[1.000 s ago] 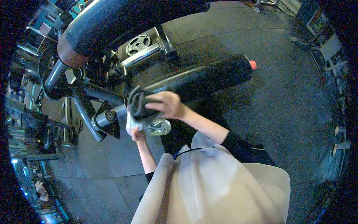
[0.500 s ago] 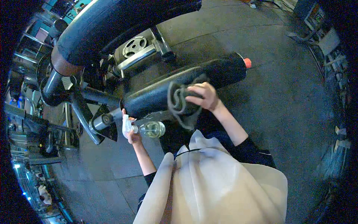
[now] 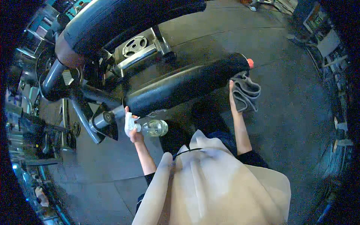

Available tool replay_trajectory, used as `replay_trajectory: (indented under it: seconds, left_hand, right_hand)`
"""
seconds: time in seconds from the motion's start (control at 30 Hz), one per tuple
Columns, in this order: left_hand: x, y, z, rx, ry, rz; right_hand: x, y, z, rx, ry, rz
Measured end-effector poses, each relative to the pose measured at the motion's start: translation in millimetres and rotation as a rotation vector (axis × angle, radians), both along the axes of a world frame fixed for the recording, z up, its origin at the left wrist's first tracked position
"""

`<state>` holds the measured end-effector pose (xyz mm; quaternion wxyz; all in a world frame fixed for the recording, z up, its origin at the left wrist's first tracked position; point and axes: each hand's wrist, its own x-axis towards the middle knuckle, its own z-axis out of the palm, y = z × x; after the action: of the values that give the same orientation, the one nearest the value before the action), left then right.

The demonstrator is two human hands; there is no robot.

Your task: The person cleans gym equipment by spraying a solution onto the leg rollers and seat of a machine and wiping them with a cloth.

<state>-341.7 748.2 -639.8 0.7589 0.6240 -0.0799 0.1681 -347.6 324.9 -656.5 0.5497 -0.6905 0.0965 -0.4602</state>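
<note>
Around the white trigger head of a clear spray bottle (image 3: pixel 155 128), my left hand (image 3: pixel 134 131) is closed; the bottle lies sideways, its base toward the right, with pale liquid inside. My right hand (image 3: pixel 231 92) has a crumpled dark grey cloth (image 3: pixel 246 92) with lighter edges, which covers most of the fingers. That cloth is at the right end of a long black padded roller (image 3: pixel 176 86), by its underside; whether they touch is hard to tell. A red-orange cap (image 3: pixel 250 63) sticks out at the roller's right end.
A second, larger black pad (image 3: pixel 127 26) arches above on the same machine. Behind the roller are a grey weight plate (image 3: pixel 135 46) and a metal frame (image 3: pixel 138 59). Machine tubing (image 3: pixel 84 118) stands at the left. Dark rubber flooring (image 3: pixel 288 123) spreads to the right.
My right hand has moved right along the roller with the cloth, from its middle to the end by the red-orange cap. My left hand and the spray bottle have hardly shifted.
</note>
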Motion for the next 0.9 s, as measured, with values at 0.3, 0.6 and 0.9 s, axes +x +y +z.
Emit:
replay_trajectory:
  seconds: [0.3, 0.6, 0.9]
  left_hand:
    - [8, 7, -17, 0.007, -0.088, 0.03]
    - [6, 0, -3, 0.068, -0.136, 0.039]
    - [5, -6, 1, 0.037, -0.146, 0.035]
  right_hand:
    - [12, 101, 22, -0.486, -0.074, 0.149]
    - [16, -16, -23, 0.113, -0.034, 0.107]
    - [4, -18, 6, 0.014, -0.04, 0.089]
